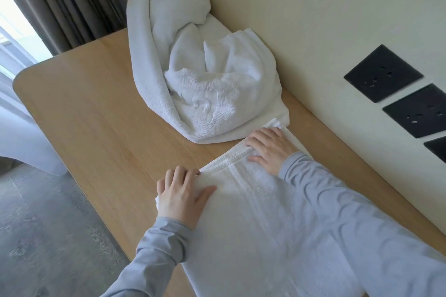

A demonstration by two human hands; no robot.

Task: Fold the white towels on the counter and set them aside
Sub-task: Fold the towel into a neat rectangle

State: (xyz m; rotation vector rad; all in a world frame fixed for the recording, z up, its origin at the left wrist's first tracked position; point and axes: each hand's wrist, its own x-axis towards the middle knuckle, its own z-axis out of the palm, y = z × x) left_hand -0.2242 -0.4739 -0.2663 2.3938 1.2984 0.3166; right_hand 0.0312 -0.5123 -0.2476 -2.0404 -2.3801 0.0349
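Counter (96, 116) of pale wood is covered from the middle towards 5 o'clock by a flat towel (253, 219). Its far hem's corner at 7 o'clock is gripped by the left hand (179, 191), fingers curled over the edge, thumb laid on top. The hem's other end is pressed by the right hand (270, 149), fingers nearly straight, nothing clasped. A towel heap (200, 75) is seen at 12 o'clock against the wall, touching the hem
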